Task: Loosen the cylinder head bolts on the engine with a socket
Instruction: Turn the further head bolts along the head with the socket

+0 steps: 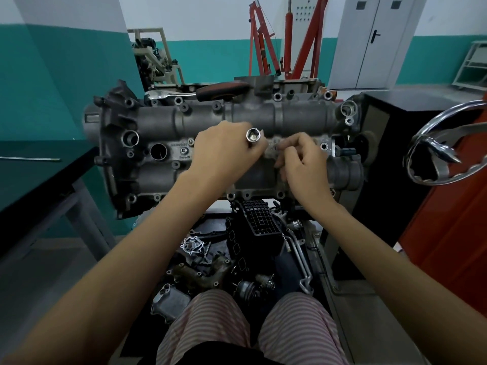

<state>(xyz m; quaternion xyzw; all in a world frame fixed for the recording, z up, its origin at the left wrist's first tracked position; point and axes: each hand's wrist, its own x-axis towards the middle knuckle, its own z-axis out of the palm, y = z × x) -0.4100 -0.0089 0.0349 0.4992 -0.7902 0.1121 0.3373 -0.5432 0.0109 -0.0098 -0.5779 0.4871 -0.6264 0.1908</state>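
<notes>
The grey engine cylinder head (163, 119) lies across a stand in front of me. My left hand (224, 148) grips a shiny socket (253, 135) over the middle of the head, its open end turned up toward the camera. Just right of it my right hand (300, 159) has its fingers curled down onto the head; the fingertips are blurred and what they pinch cannot be made out. Bolt holes and bosses (324, 146) dot the head's edges. A ratchet with a red and black handle (221, 91) lies on the engine's far side.
A dark workbench (39, 175) stands at the left. A chrome handwheel (445, 143) sticks out at the right beside a red cabinet (448, 246). Several loose engine parts (237, 254) lie on the floor below, by my knees. A red engine hoist (287, 38) stands behind.
</notes>
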